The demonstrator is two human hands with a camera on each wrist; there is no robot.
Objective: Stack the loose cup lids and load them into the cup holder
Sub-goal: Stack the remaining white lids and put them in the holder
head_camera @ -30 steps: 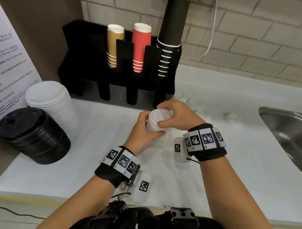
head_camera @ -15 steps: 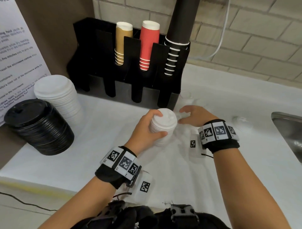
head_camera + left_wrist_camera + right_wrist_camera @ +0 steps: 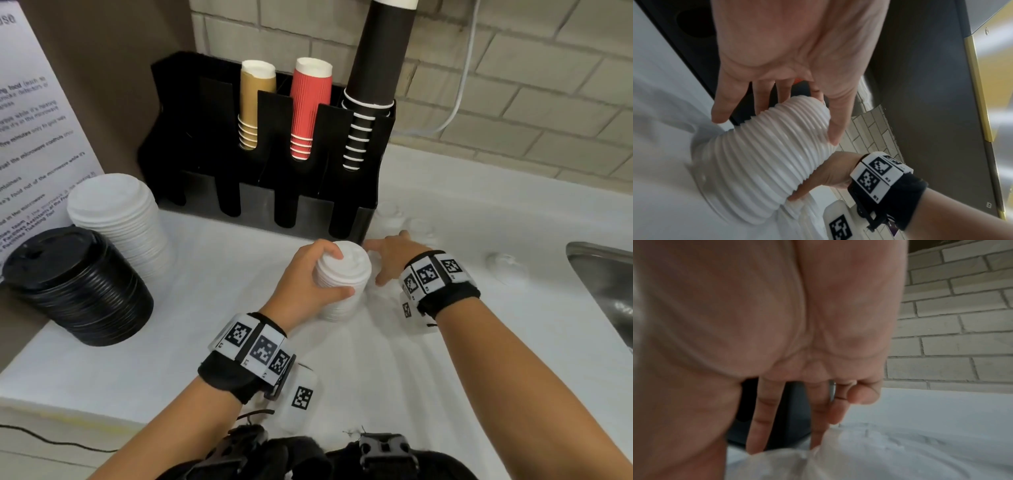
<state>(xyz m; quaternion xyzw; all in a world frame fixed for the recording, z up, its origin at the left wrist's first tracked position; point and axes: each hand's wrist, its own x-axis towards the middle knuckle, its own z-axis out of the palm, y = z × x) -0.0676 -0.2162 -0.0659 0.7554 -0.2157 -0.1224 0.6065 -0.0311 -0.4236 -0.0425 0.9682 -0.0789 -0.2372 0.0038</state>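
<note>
A stack of small white cup lids (image 3: 344, 274) stands on the white counter, and my left hand (image 3: 339, 272) grips it from the left side near the top. The left wrist view shows the ribbed stack (image 3: 766, 154) with my left hand (image 3: 777, 126) wrapped around its upper part. My right hand (image 3: 383, 260) is just right of the stack, low over the counter, fingers stretched out. In the right wrist view its fingertips (image 3: 756, 443) reach down to a loose white lid (image 3: 849, 451). More loose lids (image 3: 388, 212) lie beside the black cup holder (image 3: 178, 137).
The holder carries tan (image 3: 255, 102), red (image 3: 308, 106) and black (image 3: 373, 78) cup stacks. Tall stacks of white lids (image 3: 116, 219) and black lids (image 3: 75, 284) stand at the left. One loose lid (image 3: 503, 265) lies near the steel sink (image 3: 603, 274).
My right hand has come off the top of the stack and moved right and away, toward the loose lids by the holder. My left hand still holds the stack.
</note>
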